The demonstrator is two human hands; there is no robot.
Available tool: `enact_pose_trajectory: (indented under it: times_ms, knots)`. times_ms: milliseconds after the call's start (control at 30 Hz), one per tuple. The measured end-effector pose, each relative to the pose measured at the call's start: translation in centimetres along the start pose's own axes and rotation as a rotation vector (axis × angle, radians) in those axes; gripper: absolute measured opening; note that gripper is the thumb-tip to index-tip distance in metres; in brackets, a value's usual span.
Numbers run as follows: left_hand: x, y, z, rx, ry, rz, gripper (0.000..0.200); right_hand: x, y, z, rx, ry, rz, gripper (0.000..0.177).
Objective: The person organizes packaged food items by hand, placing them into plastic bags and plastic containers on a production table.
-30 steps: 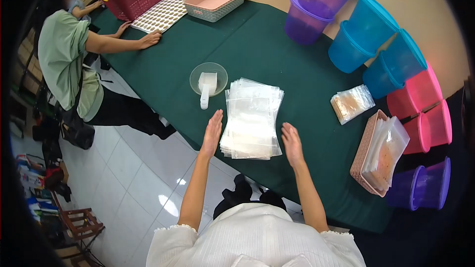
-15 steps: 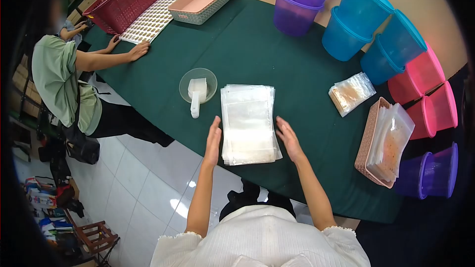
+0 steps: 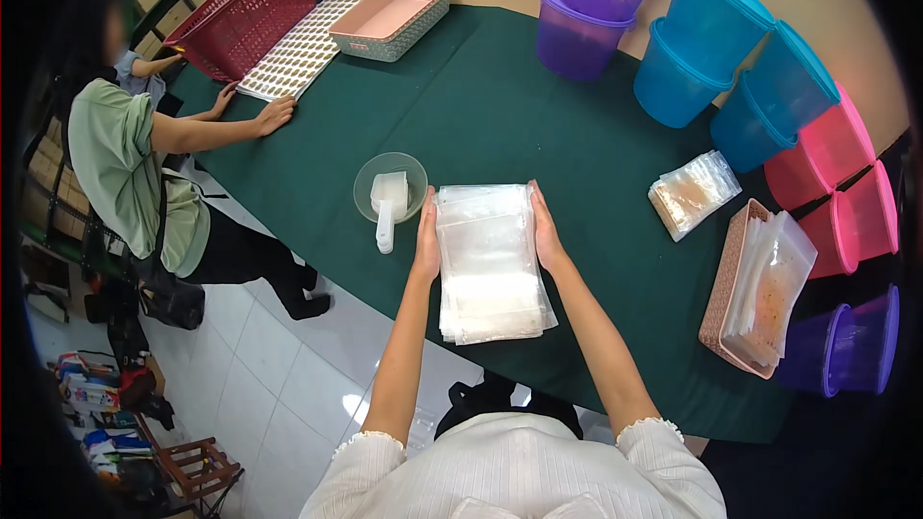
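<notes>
On a green-covered table (image 3: 461, 106), a stack of clear plastic bags (image 3: 488, 269) lies near the edge, in front of the person. The left hand (image 3: 428, 240) and right hand (image 3: 545, 231) stand apart, fingers straight, flat against the stack's two sides. Just left is a bowl (image 3: 362, 183) with a white scoop (image 3: 388, 197); farther right, small filled packets (image 3: 694, 194) lie near a pink basket (image 3: 719, 298).
</notes>
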State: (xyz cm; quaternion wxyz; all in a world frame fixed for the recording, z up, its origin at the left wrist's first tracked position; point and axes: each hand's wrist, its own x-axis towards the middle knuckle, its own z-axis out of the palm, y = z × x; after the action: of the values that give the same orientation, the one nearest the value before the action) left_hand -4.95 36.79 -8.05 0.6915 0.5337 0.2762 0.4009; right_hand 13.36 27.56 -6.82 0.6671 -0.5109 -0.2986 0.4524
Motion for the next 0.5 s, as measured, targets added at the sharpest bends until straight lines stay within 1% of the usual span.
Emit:
enact_pose_trajectory:
  times_ms: [33,100,233,300,333,400,433,467,500]
  knots:
    - [0.0,0.0,-0.1,0.010,0.004,-0.019,0.061,0.1,0.3,0.5,-0.001,0.001,0.002,0.064]
    - [-0.1,0.2,0.0,0.026,0.014,-0.054,0.062,0.0,0.7,1.5,-0.208,0.047,-0.050,0.071]
    - [-0.3,1.3,0.4,0.061,0.029,-0.119,0.063,-0.4,-0.4,0.8,-0.295,0.020,-0.035,0.070]
    - [-0.6,2.1,0.4,0.082,0.039,-0.149,0.064,0.0,-1.3,0.2,-0.297,-0.039,0.046,0.072]
    - [-0.7,2.6,0.5,0.090,0.044,-0.163,0.064,0.3,-1.9,-0.1,-0.300,-0.040,0.044,0.072]
    - [-1.7,3.3,0.7,0.093,0.051,-0.177,0.065,0.5,-3.5,-0.5,-0.656,0.030,-0.215,0.075]
    - [-3.7,3.7,0.5,0.285,0.103,-0.148,0.065,0.2,-5.6,0.2,-0.702,0.022,-0.218,0.077]
    - [-6.0,4.3,0.5,0.479,0.155,-0.117,0.067,0.7,-6.3,0.1,-0.704,0.019,-0.219,0.077]
    - [-8.7,6.0,1.5,0.816,0.161,0.077,0.074,1.5,-6.9,-0.1,-0.907,-0.152,-0.263,0.076]
